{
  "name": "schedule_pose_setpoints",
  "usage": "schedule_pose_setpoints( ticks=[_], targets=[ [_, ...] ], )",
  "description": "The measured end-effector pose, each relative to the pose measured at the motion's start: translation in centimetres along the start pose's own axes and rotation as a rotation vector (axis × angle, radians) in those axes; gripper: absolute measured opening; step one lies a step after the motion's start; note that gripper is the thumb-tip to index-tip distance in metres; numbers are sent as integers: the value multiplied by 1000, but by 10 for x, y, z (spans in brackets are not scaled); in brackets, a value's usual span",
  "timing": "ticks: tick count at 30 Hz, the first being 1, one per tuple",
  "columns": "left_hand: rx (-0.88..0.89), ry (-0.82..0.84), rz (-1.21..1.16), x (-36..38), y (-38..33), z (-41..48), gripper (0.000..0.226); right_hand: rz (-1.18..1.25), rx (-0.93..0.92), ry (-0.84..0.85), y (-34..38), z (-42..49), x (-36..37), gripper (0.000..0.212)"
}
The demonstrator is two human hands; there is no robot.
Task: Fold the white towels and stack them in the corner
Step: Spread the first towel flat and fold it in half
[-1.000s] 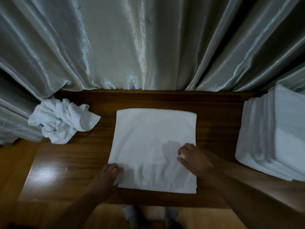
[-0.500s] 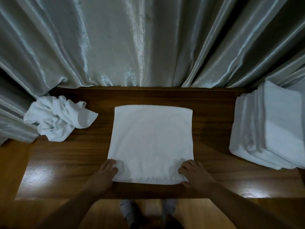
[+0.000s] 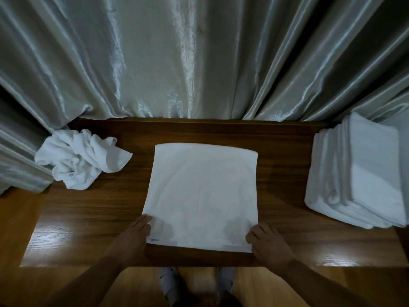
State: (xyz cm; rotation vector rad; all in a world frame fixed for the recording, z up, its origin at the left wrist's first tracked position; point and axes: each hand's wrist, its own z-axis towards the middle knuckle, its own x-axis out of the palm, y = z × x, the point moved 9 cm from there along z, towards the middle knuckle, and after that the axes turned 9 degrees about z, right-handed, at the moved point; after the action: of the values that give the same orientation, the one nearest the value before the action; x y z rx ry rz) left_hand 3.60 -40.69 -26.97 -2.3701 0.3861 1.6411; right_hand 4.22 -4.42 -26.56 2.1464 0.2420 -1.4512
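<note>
A flat white towel (image 3: 201,196) lies in the middle of the wooden table (image 3: 285,156). My left hand (image 3: 135,235) is at its near-left corner, fingers over the edge, and appears to pinch it. At the near-right corner my right hand (image 3: 265,242) does the same with curled fingers. A crumpled white towel (image 3: 81,160) sits at the far left of the table. A stack of several folded white towels (image 3: 363,173) stands in the far right corner.
A shiny grey curtain (image 3: 199,58) hangs along the table's far edge and drapes around the left side. The table's near edge is just below my hands, with wooden floor and my feet (image 3: 197,282) beneath.
Both hands slid from smoothing the towel's near part to its two near corners. The wrinkles near the front edge are gone and the towel lies flat.
</note>
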Motion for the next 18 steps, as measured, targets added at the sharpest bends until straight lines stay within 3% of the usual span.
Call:
schedule_pose_setpoints(
  ticks=[3,6,9,12,18],
  targets=[
    [-4,5,46,4,5,-3,35,22,-26,75,3,-8,16,29],
    [31,31,96,-1,7,-5,29,17,-22,100,0,-7,23,17],
    [47,10,84,-6,9,-7,37,30,37,138,-5,-6,31,36],
    [75,-7,79,-8,4,-6,37,19,20,198,-5,-6,36,28],
    [61,6,63,-10,3,-7,40,137,255,197,-7,-5,34,24]
  ],
)
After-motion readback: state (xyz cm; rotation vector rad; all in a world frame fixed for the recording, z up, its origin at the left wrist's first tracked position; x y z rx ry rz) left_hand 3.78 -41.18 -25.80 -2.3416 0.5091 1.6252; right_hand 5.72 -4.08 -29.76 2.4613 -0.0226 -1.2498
